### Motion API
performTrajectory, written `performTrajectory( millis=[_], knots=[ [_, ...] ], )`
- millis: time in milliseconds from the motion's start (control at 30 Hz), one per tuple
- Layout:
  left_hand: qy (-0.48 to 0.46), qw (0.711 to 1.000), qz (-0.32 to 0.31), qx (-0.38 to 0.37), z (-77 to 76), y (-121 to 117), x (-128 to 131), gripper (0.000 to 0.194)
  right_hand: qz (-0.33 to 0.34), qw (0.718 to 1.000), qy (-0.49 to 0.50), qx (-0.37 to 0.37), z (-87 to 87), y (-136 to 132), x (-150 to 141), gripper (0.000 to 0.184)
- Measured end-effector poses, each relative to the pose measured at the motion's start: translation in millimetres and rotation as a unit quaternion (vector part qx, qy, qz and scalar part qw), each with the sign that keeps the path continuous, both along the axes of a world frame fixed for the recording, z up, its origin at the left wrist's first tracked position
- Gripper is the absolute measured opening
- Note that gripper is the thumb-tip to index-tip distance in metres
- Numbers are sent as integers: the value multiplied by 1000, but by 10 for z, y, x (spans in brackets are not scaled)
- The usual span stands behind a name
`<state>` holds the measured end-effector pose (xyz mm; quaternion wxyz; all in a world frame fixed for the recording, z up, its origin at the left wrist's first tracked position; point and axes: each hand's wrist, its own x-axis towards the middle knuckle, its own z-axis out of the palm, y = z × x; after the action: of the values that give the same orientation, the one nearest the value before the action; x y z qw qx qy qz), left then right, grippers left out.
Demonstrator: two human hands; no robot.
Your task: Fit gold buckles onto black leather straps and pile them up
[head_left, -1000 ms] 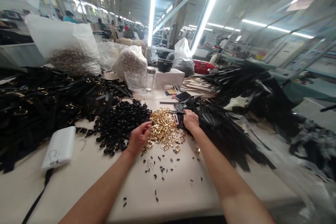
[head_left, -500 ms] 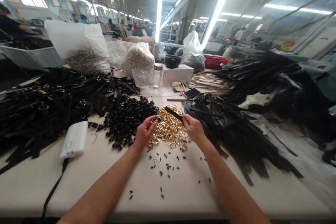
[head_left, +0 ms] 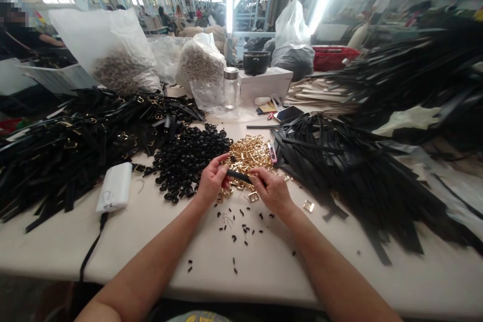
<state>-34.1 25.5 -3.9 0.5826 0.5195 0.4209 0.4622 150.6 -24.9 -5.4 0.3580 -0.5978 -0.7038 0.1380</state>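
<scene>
A short black strap (head_left: 238,176) stretches between my two hands, above the near edge of a pile of gold buckles (head_left: 249,153). My left hand (head_left: 212,181) grips its left end between thumb and fingers. The right end is pinched in my right hand (head_left: 272,191). Left of the buckles lies a heap of small black loops (head_left: 188,158), close to my left hand. Several tiny black pieces (head_left: 244,229) are scattered on the table between my forearms. One loose buckle (head_left: 308,206) sits to the right of my right wrist.
Black straps with buckles (head_left: 75,146) are heaped at left, plain black straps (head_left: 339,171) at right. A white power bank (head_left: 114,187) with a cable lies at left. Behind stand a glass jar (head_left: 231,90), a white box (head_left: 264,84) and plastic bags (head_left: 202,68). A person (head_left: 26,37) is at far left.
My left hand has taken hold of the strap's free end, which earlier only my right hand held. The strap has come down toward me, and the head view has shifted.
</scene>
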Motion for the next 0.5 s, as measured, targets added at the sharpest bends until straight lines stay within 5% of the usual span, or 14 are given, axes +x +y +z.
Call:
performTrajectory(
  millis=[300,400,500],
  knots=[
    [-86,995,58,-7,-39,35,21,50,28,983,17,179,165,-87,19,17],
    [-97,994,52,13,-48,3,42,35,44,986,149,69,114,-73,-45,22],
    [-66,997,-26,32,-103,-78,80,26,50,906,415,-72,44,-1,-116,34]
  ],
)
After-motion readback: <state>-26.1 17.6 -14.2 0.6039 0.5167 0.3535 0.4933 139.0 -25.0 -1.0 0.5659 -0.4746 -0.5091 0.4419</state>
